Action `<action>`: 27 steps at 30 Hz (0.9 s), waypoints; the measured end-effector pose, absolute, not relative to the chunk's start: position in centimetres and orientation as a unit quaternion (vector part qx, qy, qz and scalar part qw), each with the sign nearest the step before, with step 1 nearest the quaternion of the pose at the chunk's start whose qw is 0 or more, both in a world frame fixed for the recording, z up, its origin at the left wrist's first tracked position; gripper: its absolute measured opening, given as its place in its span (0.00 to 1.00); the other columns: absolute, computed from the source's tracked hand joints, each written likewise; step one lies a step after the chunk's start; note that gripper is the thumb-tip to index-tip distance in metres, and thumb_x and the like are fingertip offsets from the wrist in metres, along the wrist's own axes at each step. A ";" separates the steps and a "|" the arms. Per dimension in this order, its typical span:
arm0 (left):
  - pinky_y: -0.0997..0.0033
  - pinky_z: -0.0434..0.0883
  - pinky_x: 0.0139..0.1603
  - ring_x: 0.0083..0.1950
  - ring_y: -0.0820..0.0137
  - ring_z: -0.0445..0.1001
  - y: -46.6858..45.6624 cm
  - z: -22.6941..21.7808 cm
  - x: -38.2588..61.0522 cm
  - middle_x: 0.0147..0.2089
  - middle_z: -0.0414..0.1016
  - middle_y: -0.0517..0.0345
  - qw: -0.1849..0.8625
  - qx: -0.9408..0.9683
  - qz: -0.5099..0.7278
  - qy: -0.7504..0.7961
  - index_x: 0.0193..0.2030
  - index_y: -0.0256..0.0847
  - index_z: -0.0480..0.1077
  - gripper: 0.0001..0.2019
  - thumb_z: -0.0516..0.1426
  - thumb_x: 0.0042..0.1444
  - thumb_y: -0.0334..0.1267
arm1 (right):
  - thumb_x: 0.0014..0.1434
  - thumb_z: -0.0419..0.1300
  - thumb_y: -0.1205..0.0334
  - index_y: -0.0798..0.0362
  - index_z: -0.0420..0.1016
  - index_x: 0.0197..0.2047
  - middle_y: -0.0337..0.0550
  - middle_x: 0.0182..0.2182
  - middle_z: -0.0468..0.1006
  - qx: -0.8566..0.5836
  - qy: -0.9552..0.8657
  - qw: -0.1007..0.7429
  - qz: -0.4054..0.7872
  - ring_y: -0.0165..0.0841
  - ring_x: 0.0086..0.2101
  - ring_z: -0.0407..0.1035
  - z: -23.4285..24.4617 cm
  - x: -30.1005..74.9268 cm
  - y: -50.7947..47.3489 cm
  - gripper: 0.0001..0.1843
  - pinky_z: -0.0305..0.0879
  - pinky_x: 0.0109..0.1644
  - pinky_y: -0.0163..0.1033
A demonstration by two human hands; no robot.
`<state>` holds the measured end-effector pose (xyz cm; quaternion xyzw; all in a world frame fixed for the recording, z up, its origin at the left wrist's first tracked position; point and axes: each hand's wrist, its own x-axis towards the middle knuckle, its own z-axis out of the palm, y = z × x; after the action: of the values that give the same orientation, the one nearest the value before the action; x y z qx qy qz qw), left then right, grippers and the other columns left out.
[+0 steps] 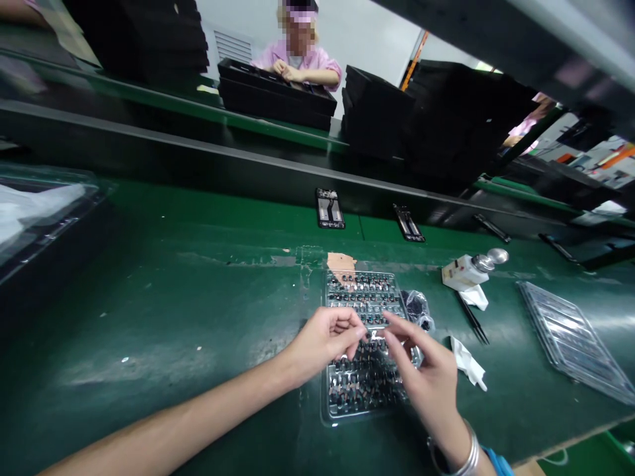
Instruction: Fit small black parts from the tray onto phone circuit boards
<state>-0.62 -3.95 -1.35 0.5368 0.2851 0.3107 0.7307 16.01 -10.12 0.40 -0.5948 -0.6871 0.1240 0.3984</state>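
Note:
A clear plastic tray (331, 291) with several rows of small dark parts lies on the green bench (173, 297). My left hand (325, 340) hovers over the tray's middle, fingers curled in a pinch. My right hand (426, 370) meets it from the right, thumb and forefinger pinched too. Between both sets of fingertips sits a tiny dark part (374, 335), too small to name. A bracelet is on my right wrist.
Black tweezers (473, 320), a white bottle (464, 271), white wipes (469, 363) and a small bag (417, 305) lie right of the tray. A clear tray stack (575, 340) sits far right. Two dark frames (330, 208) ride the conveyor. A person in pink works opposite behind black trays (275, 92).

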 end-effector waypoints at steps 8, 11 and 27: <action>0.79 0.56 0.21 0.19 0.79 0.59 -4.0 -0.1 -0.9 0.18 0.64 0.64 0.717 0.543 0.333 0.282 0.25 0.35 0.64 0.11 0.55 0.52 0.41 | 0.57 0.53 0.55 0.47 0.67 0.50 0.41 0.39 0.77 -0.716 -0.679 0.160 0.026 0.38 0.40 0.70 3.4 15.6 2.9 0.17 0.62 0.40 0.41; 0.79 0.56 0.21 0.20 0.78 0.60 -4.1 0.4 -0.9 0.18 0.63 0.64 0.712 0.545 0.338 0.286 0.25 0.35 0.64 0.12 0.56 0.51 0.42 | 0.53 0.56 0.51 0.52 0.66 0.50 0.48 0.40 0.76 -0.738 -0.662 0.131 0.022 0.44 0.42 0.68 2.0 14.1 8.5 0.23 0.62 0.39 0.44; 0.81 0.51 0.17 0.16 0.82 0.55 -3.4 0.1 -1.0 0.17 0.64 0.63 0.733 0.475 0.398 0.281 0.26 0.34 0.64 0.13 0.56 0.52 0.43 | 0.60 0.54 0.59 0.55 0.65 0.51 0.47 0.48 0.68 -0.764 -0.604 0.214 0.075 0.37 0.44 0.67 -0.5 10.5 15.1 0.17 0.65 0.45 0.49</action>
<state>-1.01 -3.37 0.10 0.4748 0.2806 0.3978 0.7332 10.48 15.12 -0.51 -0.7637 -0.6043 0.0754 0.2142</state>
